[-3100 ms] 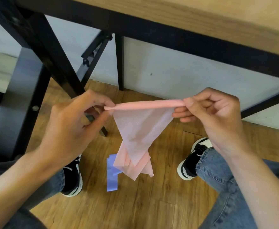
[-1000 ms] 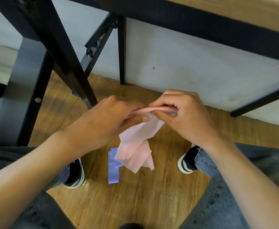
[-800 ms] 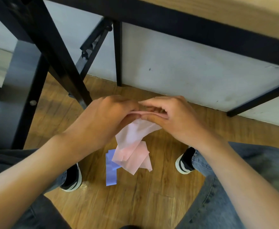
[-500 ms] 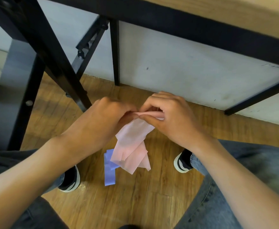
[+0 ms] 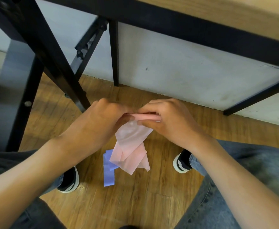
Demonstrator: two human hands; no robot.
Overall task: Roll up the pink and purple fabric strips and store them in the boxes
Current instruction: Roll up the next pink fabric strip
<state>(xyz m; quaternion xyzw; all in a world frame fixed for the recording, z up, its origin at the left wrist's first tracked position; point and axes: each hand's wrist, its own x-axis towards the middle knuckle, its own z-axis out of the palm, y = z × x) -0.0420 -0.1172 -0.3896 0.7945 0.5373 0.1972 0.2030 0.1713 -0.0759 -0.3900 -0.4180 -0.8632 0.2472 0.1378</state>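
A pink fabric strip (image 5: 132,146) hangs from both my hands above the wooden floor, its top edge twisted into a thin roll. My left hand (image 5: 95,124) pinches the roll's left end. My right hand (image 5: 170,119) grips its right end, fingers curled over it. The strip's loose lower part lies in folds down to the floor. A purple fabric strip (image 5: 108,172) lies flat on the floor below, partly covered by the pink one. No boxes are in view.
A black table frame (image 5: 56,63) with slanted legs stands at the left and a wooden tabletop edge (image 5: 234,12) runs overhead. A white wall (image 5: 185,71) is behind. My feet in black-and-white shoes (image 5: 69,180) flank the strips.
My hands have come close together along the pink strip's rolled top edge. The visible roll between them has become much shorter and the hanging part is narrower.
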